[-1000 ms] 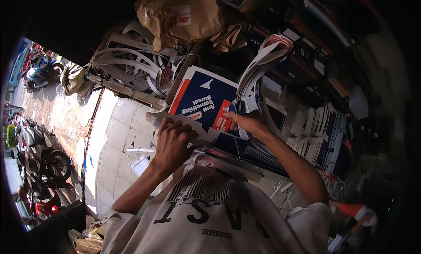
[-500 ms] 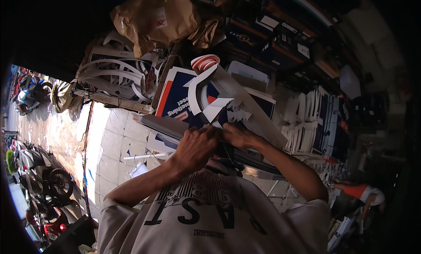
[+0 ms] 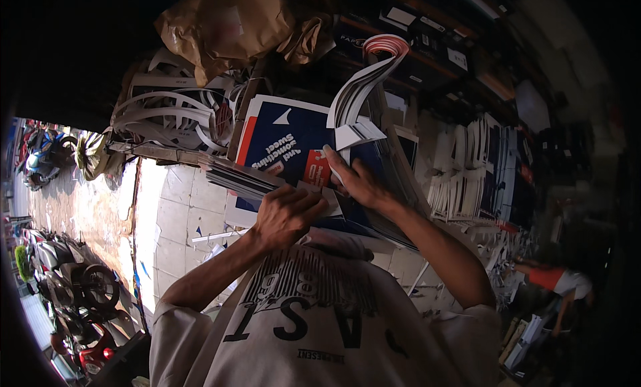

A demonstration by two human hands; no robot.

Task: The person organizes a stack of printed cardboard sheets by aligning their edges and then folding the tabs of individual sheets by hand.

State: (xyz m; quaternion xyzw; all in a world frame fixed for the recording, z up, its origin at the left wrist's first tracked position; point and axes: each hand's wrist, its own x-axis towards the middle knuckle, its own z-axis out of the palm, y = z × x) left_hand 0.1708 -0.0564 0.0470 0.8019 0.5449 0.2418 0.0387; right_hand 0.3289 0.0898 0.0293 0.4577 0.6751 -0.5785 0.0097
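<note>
My left hand [image 3: 290,215] is closed around the near end of a bundle of card strips [image 3: 237,176], which points out to the upper left. My right hand [image 3: 364,184] is spread, thumb and fingers apart, over a stack of printed blue card sheets [image 3: 284,123] with white lettering and red patches. Just beyond its fingertips stands a curled bundle of white card strips [image 3: 350,96], its far end bent over in a reddish loop. Whether the fingertips touch that bundle I cannot tell.
A bin [image 3: 167,153] of loose white strip offcuts stands at far left, below crumpled brown paper [image 3: 227,30]. Dark boxes [image 3: 427,50] are piled at far right, with stacks of cut card [image 3: 467,173] nearer. Parked motorbikes [image 3: 80,273] line the left; another person [image 3: 561,280] is at right.
My hands, close together before, have moved apart. The curled strips have shifted up and right, uncovering more of the blue sheets. The strips under my left hand now stick out higher.
</note>
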